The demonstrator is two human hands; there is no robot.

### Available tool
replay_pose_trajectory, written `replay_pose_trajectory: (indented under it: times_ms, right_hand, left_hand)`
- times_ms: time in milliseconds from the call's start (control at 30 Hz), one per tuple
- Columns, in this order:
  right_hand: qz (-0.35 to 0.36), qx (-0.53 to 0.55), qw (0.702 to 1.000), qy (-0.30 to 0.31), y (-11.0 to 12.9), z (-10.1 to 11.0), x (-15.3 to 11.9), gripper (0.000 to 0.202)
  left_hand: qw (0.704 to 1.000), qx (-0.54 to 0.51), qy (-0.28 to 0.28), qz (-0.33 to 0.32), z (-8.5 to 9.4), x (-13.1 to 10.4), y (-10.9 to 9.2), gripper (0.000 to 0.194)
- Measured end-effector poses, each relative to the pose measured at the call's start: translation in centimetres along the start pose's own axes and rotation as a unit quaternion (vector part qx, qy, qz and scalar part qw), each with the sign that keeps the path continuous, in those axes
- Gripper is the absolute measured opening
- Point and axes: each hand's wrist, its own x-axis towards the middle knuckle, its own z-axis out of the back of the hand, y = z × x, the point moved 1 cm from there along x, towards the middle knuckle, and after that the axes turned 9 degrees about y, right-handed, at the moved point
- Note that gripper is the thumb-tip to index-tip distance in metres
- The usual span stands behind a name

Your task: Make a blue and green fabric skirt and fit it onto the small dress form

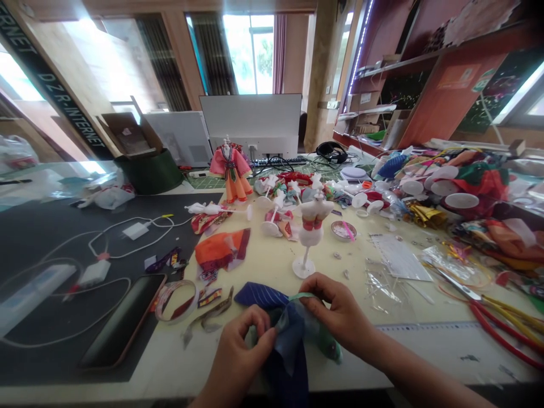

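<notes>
A blue cloth (pixel 293 340) with lighter sheer parts and a green end hangs over the table's front edge. My left hand (pixel 250 345) pinches its sheer blue part between thumb and fingers. On the right, my right hand (pixel 334 309) is closed on a pale green band (pixel 302 295) along the cloth's top. Just beyond my hands a small white mannequin (pixel 312 226) stands upright on a round base, with a red and gold strip round its chest.
Red-handled scissors (pixel 480 306) and a ruler (pixel 425 326) lie at the right, a phone (pixel 125 320) and tape roll (pixel 176 300) at the left. Orange cloth (pixel 221 249), a dressed figure (pixel 230 170) and a heap of fabrics (pixel 467 175) are farther back.
</notes>
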Motion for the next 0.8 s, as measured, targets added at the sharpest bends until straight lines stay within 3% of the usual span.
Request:
replay_pose_trajectory:
  times_ms: [133, 300, 400, 467, 633, 800]
  right_hand:
    - [0.044, -0.027, 0.999, -0.013, 1.8, 0.5, 0.4, 0.005]
    - [0.081, -0.031, 0.996, -0.016, 4.6, 1.7, 1.1, 0.004]
    - [0.080, -0.025, 0.996, -0.009, 5.6, 2.3, 1.4, 0.004]
    - [0.078, -0.022, 0.997, -0.002, 5.8, 2.6, 1.5, 0.005]
    - [0.054, -0.012, 0.998, 0.041, 5.8, 3.1, 1.5, 0.004]
    - [0.050, -0.011, 0.997, 0.053, 6.7, 4.0, 2.3, 0.005]
  left_hand:
    - [0.997, 0.064, -0.009, -0.045, 1.0, -0.2, -1.2, 0.026]
    - [0.989, 0.097, -0.068, -0.089, 2.7, 0.2, -3.0, 0.013]
    - [0.985, 0.116, -0.094, -0.086, 3.2, 0.6, -3.1, 0.040]
    - [0.985, 0.128, -0.078, -0.085, 3.3, 1.0, -3.0, 0.046]
    - [0.992, 0.091, -0.005, -0.086, 3.2, 1.6, -2.9, 0.010]
    - [1.000, 0.006, 0.009, -0.018, 4.3, 2.0, -4.7, 0.016]
